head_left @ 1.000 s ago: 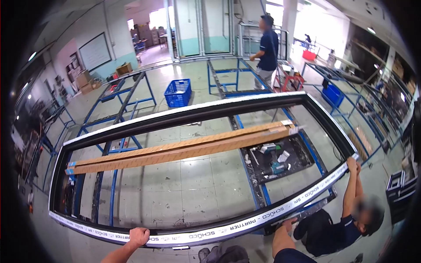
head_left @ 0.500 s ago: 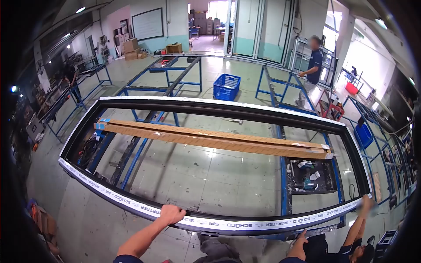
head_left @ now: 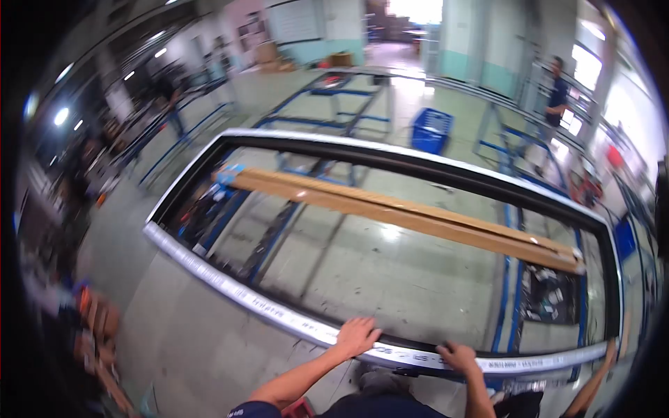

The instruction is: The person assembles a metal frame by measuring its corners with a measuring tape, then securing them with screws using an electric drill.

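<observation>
A long black frame (head_left: 446, 174) with white printed tape on its outer faces lies across blue-legged stands. My left hand (head_left: 358, 336) has its fingers wrapped over the near rail, left of its middle. Farther right, my right hand (head_left: 458, 356) also holds the near rail, its fingers over the top edge. At the frame's right near corner a co-worker's arm (head_left: 592, 386) reaches up to the rail. Inside the frame's opening, two long brown cardboard-wrapped pieces (head_left: 397, 214) rest across the stands.
A black tray with tools (head_left: 552, 296) sits on the right stand. Beyond the frame are a blue basket (head_left: 431, 130) on the floor and a blue stand (head_left: 334, 94). Another person (head_left: 557, 94) stands at the back right. People and orange items are blurred at the lower left.
The view has swung left, so the frame appears farther right and more tilted. My right hand, whose grip was not visible on the rail before, now holds it near my left hand.
</observation>
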